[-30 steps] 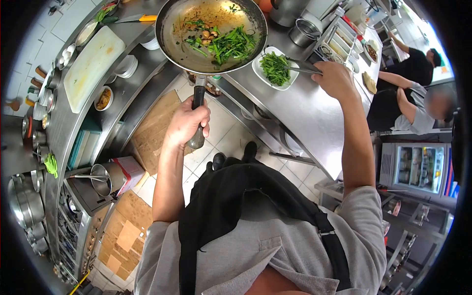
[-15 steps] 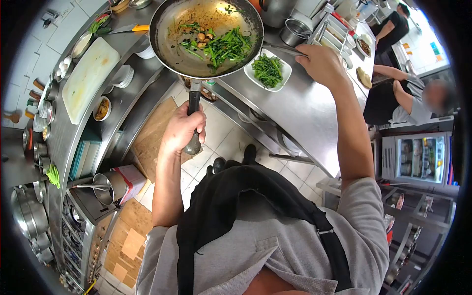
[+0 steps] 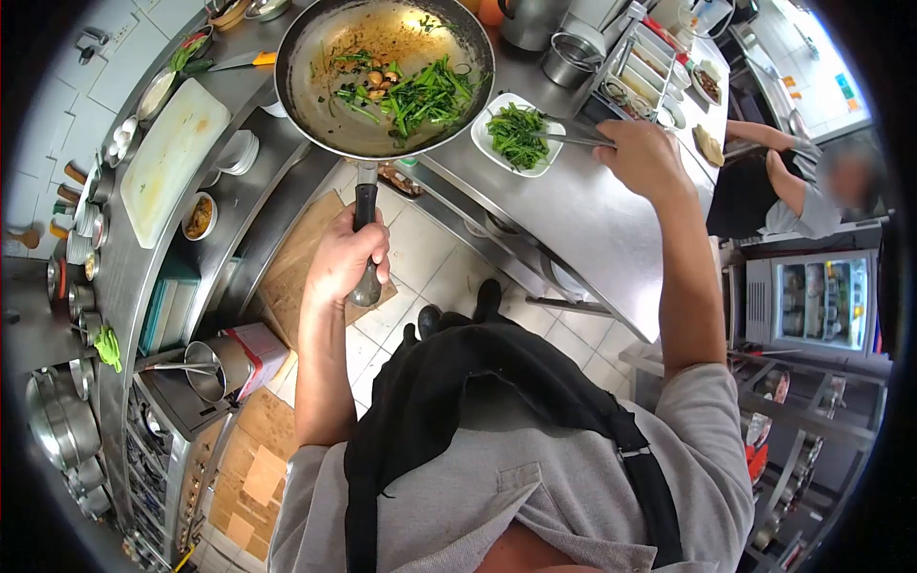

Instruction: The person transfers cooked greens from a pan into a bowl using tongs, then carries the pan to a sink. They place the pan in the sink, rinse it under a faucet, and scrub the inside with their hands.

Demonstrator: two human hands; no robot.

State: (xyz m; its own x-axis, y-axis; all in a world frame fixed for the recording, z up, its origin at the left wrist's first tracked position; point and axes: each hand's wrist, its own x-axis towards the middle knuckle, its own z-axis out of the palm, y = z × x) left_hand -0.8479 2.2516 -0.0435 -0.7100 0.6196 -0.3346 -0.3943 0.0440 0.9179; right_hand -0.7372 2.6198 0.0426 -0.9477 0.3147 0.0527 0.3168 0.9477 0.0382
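My left hand (image 3: 346,256) is wrapped round the black handle of a frying pan (image 3: 320,110), held up at the top of the view. Cooked leafy greens (image 3: 432,98) lie in the pan with a few brown garlic-like pieces (image 3: 377,84). Metal tongs (image 3: 578,134) are gripped in my right hand (image 3: 650,160). Their tips reach the greens (image 3: 514,136) in a white square dish (image 3: 537,170) on the steel counter. Whether the tips are closed on any leaves cannot be made out.
Metal pots (image 3: 564,65) and a rack of containers (image 3: 638,81) stand behind the dish. A white cutting board (image 3: 177,158) and a yellow-handled knife (image 3: 250,61) lie on the left counter. Another person (image 3: 764,191) is beyond the right counter. A stove (image 3: 148,477) is lower left.
My right hand has turned and shifted slightly right, bringing the tongs' tips over the dish's greens. The pan has moved a little left and up in view.
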